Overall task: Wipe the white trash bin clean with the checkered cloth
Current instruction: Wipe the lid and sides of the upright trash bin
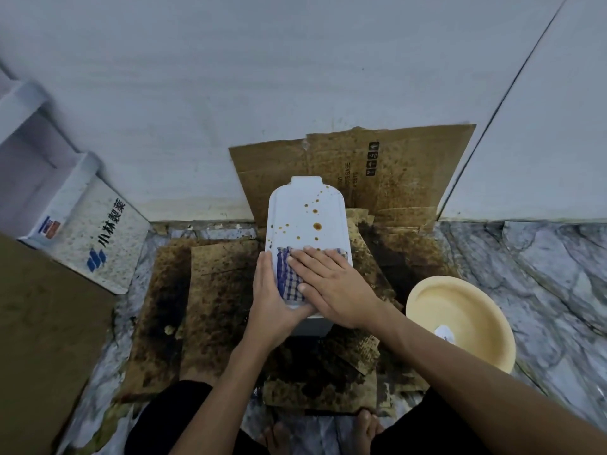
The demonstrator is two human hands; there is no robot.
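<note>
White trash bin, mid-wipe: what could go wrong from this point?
1. The brown spots lie beyond the checkered cloth; a forward wipe may smear them rather than lift them.
2. The right hand presses the cloth flat while the left hand steadies only the near edge of the white trash bin; a hard push might shift it.
3. The stained cardboard around it could re-soil the cloth if it slips off.

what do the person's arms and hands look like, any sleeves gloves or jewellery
Both arms are bare from the frame edge down, with no sleeves in view. The left hand and right hand wear no gloves, and no rings, watch or bracelets show on the fingers or wrists.
</note>
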